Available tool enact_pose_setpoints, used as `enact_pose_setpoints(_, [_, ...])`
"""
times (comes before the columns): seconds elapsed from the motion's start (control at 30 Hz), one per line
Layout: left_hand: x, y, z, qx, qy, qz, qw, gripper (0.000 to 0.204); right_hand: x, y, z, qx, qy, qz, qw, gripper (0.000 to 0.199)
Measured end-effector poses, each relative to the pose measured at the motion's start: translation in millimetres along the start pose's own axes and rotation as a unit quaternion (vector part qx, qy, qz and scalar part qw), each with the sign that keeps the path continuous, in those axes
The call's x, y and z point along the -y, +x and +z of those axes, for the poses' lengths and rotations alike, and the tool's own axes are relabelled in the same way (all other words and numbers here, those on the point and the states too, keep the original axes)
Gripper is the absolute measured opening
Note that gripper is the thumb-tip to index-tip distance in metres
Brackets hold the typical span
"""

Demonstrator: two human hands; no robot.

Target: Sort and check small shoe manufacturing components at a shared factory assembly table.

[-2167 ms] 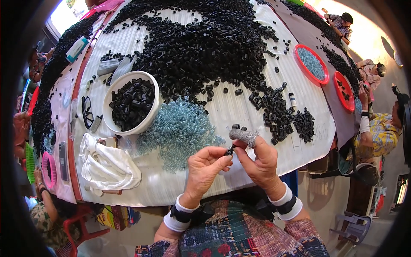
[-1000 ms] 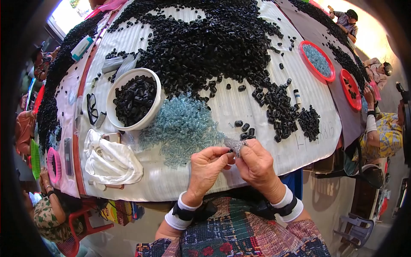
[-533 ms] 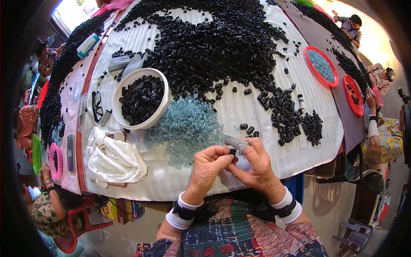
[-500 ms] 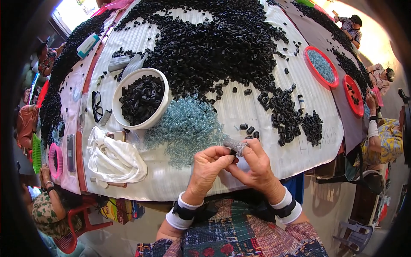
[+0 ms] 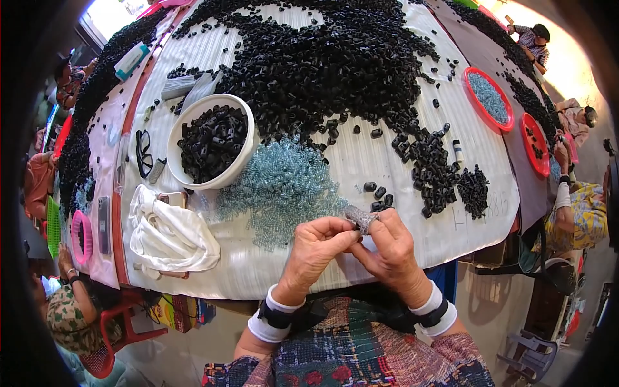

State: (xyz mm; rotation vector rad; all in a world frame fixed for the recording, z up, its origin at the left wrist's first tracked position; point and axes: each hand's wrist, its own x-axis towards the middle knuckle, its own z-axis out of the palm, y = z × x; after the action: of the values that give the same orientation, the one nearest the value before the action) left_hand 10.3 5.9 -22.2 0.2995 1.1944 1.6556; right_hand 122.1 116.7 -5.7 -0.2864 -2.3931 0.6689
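Left hand [image 5: 316,248] and right hand [image 5: 387,248] met over table's [image 5: 361,155] near edge, both grips pinching small grey part [image 5: 361,218]; part half hidden by fingertips. Earlier right hand held it higher, alone.

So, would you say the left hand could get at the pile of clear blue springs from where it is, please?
Probably yes: the left hand sits just beside the clear blue springs, with only bare table cloth between, though its fingers are busy on a small grey part.

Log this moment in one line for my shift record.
left hand: pinches small grey part | right hand: holds same part | beside: clear springs pile
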Motion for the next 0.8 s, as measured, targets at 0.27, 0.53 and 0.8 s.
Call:
enact_pose_setpoints(0.27, [1, 1, 1, -0.001, -0.009, -0.005, 1.000, 0.015, -7, 0, -1, -0.022, 0.009, -0.003, 1.000, 0.030])
enact_pose_setpoints(0.53, [-2, 0, 0, 0.005, 0.008, -0.031, 0.999, 0.014, -9, -5, 1, -0.023, 0.001, -0.009, 1.000, 0.027])
enact_pose_setpoints(0.8, [1, -1, -4, 0.011, 0.009, -0.024, 1.000, 0.012, -5, -17, 14, -0.059, 0.014, 0.013, 0.998, 0.025])
